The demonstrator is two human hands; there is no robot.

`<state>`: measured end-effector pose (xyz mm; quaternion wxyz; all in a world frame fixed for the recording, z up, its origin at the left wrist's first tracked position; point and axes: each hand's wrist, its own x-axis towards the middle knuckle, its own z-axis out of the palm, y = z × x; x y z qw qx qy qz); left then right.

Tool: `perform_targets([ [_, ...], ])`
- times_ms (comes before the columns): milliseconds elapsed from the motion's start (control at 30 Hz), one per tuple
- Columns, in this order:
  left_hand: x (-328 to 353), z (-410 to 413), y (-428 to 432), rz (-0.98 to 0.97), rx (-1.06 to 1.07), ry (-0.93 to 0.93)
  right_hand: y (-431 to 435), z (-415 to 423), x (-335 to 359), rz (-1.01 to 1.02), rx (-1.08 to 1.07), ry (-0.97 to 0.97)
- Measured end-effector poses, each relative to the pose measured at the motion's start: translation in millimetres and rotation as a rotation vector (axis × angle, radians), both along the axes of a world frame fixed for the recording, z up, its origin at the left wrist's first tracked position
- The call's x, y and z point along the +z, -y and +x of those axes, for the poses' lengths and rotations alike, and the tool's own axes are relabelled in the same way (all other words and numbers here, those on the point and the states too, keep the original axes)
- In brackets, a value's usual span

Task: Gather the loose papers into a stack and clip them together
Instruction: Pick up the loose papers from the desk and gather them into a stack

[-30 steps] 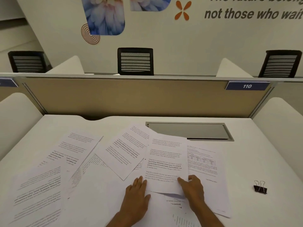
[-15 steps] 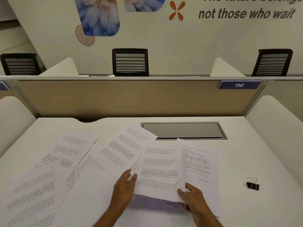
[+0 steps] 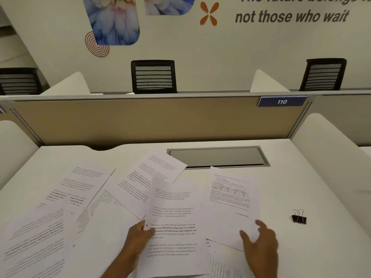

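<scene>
Several printed white sheets lie scattered over the white desk. My left hand grips the left edge of one text sheet, lifted slightly off the desk. My right hand rests with spread fingers on the lower edge of a sheet with a small table printed on it, to the right. More loose sheets fan out to the left, one angled sheet lies behind. A black binder clip sits alone on the desk at the right.
A grey cable hatch is set into the desk behind the papers. A tan partition with a blue "110" label closes the back. White side dividers flank the desk. Black chairs stand beyond.
My left hand has taken the text sheet by its left edge. My right hand let go of it and moved right onto the sheet with the table.
</scene>
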<state>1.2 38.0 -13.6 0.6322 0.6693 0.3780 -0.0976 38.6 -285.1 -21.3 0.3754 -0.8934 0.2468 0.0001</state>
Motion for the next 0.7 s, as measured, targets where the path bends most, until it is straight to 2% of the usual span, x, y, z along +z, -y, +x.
perform_targets([
  [133,-1,-8,-5,0.070,0.015,-0.009,5,21,9,-0.092,-0.019,-0.269],
  [200,-2,-12,-6,0.083,0.014,-0.028,-1,23,6,-0.137,0.012,-0.317],
  [400,-3,-19,-7,0.094,0.026,-0.059,-9,31,7,-0.077,-0.040,-0.289],
  [700,-4,-25,-13,0.071,0.044,-0.078,18,30,0,0.221,-0.146,-0.157],
])
